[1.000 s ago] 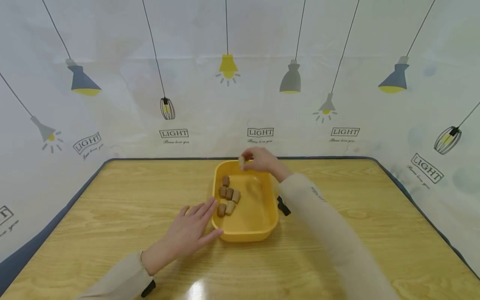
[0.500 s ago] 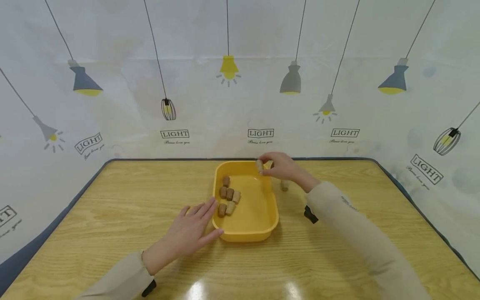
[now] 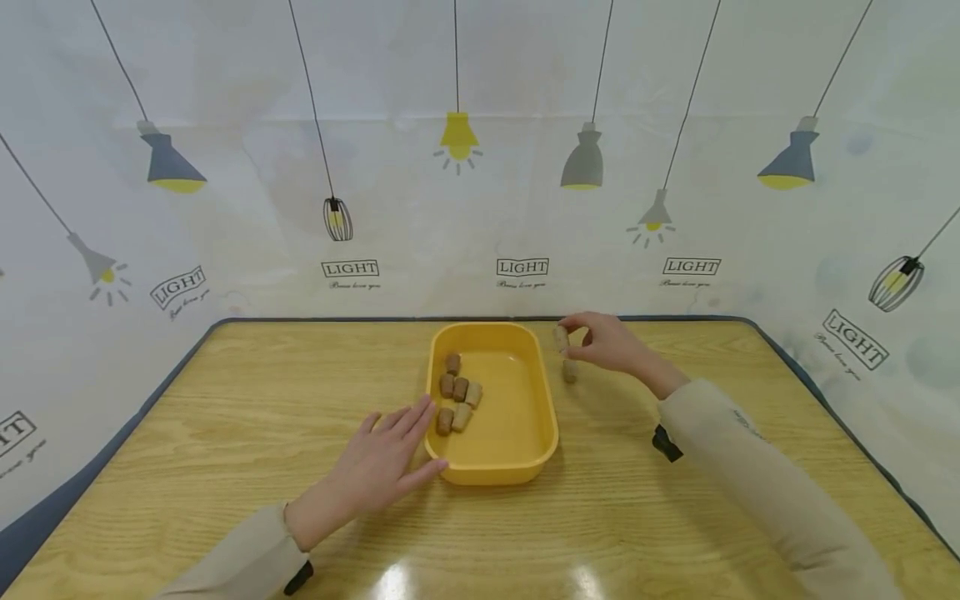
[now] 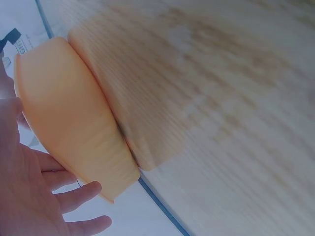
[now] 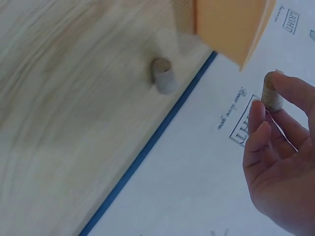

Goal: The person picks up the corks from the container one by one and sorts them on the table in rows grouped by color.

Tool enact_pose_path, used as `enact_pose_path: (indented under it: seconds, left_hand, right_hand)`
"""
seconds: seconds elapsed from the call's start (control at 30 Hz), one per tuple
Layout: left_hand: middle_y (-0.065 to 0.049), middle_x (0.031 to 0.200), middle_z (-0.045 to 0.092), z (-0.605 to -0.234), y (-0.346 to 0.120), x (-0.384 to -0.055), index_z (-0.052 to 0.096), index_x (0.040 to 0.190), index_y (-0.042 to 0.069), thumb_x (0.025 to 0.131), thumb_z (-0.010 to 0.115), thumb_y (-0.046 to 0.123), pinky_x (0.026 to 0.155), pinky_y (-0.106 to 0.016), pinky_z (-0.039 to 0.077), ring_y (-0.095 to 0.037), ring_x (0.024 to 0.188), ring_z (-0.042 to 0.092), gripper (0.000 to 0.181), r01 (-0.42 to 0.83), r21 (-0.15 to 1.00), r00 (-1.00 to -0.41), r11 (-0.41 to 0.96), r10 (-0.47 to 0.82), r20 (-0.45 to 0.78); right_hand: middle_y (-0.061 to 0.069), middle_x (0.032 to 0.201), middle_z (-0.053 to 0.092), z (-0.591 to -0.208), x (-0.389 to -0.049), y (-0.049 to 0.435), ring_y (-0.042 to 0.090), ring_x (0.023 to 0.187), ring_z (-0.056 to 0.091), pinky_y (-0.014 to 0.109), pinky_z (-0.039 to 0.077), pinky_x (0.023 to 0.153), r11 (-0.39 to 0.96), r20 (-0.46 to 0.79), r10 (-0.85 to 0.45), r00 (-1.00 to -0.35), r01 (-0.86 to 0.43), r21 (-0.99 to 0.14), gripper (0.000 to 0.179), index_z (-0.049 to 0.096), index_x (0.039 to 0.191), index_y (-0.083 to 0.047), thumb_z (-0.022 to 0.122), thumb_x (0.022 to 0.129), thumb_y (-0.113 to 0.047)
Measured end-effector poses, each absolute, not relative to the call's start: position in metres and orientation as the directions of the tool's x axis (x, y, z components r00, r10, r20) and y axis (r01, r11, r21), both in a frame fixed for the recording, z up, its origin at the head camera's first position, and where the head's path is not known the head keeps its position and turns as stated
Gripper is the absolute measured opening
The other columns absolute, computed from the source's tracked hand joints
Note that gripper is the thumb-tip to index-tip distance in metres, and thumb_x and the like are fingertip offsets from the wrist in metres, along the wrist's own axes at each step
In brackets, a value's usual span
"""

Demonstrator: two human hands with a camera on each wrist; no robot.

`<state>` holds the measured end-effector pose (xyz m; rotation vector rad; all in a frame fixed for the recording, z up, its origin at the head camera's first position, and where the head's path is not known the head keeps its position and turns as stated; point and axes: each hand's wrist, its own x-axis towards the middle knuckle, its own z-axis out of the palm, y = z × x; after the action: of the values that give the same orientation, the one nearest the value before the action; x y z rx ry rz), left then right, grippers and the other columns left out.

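Observation:
A yellow rectangular tub (image 3: 495,475) stands on the table. My left hand (image 3: 378,471) lies along its left side, fingers spread and fairly straight, fingertips and thumb at the rim. Right of the tub, my right hand (image 3: 607,343) pinches a pale cork (image 5: 272,92) between thumb and fingertips, raised above the table. Another pale cork (image 3: 569,372) stands on the table just below that hand in the head view. Along the tub's left side sit several brown corks (image 3: 447,385), with two tan corks (image 3: 473,394) beside them.
The wooden table (image 3: 720,400) has a dark blue edge strip (image 3: 390,317) at the back. Behind it rises a pale wall sheet (image 3: 420,208) printed with hanging lamps and lettering.
My right hand has carried the pale cork from above the tub's back rim rightward, out past the tub's right side. My left hand and the corks in the tub have stayed put.

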<state>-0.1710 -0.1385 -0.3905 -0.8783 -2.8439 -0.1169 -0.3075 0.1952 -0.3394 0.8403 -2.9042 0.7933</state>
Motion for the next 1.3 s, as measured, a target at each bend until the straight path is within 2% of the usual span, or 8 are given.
enact_pose_path:
  seconds: [0.23, 0.4, 0.67, 0.93, 1.3]
  left_hand:
    - [-0.008, 0.142, 0.023, -0.391, -0.139, -0.171, 0.025, 0.139, 0.006, 0.088, 0.028, 0.060, 0.092, -0.053, 0.026, -0.026, 0.121, 0.034, 0.075, 0.566, 0.024, -0.813, 0.824, 0.554, 0.179]
    - [-0.007, 0.143, 0.022, -0.391, -0.139, -0.171, 0.024, 0.140, 0.006, 0.088, 0.027, 0.060, 0.092, -0.053, 0.025, -0.026, 0.121, 0.034, 0.075, 0.567, 0.019, -0.812, 0.823, 0.556, 0.177]
    - [-0.008, 0.142, 0.023, -0.391, -0.138, -0.172, 0.024, 0.140, 0.006, 0.088, 0.028, 0.060, 0.092, -0.053, 0.025, -0.026, 0.121, 0.034, 0.075, 0.568, 0.023, -0.812, 0.823, 0.556, 0.179]
    - [-0.007, 0.142, 0.022, -0.393, -0.139, -0.172, 0.024, 0.140, 0.007, 0.088, 0.028, 0.060, 0.091, -0.053, 0.027, -0.026, 0.119, 0.037, 0.075, 0.568, 0.024, -0.811, 0.823, 0.554, 0.189]
    - [-0.008, 0.142, 0.024, -0.393, -0.140, -0.172, 0.024, 0.140, 0.006, 0.088, 0.028, 0.060, 0.091, -0.052, 0.028, -0.026, 0.119, 0.037, 0.075, 0.573, 0.022, -0.806, 0.819, 0.558, 0.196]
  right_hand:
    - [0.019, 0.105, 0.057, -0.354, -0.307, 0.221, 0.017, 0.066, 0.055, 0.034, 0.045, 0.063, 0.742, 0.149, -0.496, -0.855, -0.507, -0.439, 0.043, 0.052, 0.117, 0.006, 0.065, 0.079, -0.011]
    - [0.022, 0.103, 0.056, -0.363, -0.305, 0.235, 0.022, 0.072, 0.056, 0.036, 0.045, 0.064, 0.729, 0.158, -0.496, -0.854, -0.508, -0.460, 0.042, 0.052, 0.115, 0.010, 0.065, 0.079, -0.007]
    - [0.023, 0.103, 0.056, -0.376, -0.303, 0.247, 0.024, 0.073, 0.055, 0.036, 0.045, 0.063, 0.737, 0.145, -0.455, -0.879, -0.463, -0.493, 0.040, 0.052, 0.115, 0.009, 0.063, 0.079, -0.006]
    - [0.023, 0.105, 0.054, -0.391, -0.304, 0.253, 0.034, 0.087, 0.053, 0.041, 0.044, 0.070, 0.749, 0.099, -0.418, -0.903, -0.404, -0.524, 0.041, 0.050, 0.118, 0.009, 0.060, 0.082, -0.008]
    - [0.023, 0.100, 0.055, -0.411, -0.317, 0.257, 0.035, 0.089, 0.052, 0.044, 0.043, 0.073, 0.747, 0.077, -0.409, -0.909, -0.382, -0.544, 0.040, 0.050, 0.116, 0.010, 0.059, 0.081, -0.007]
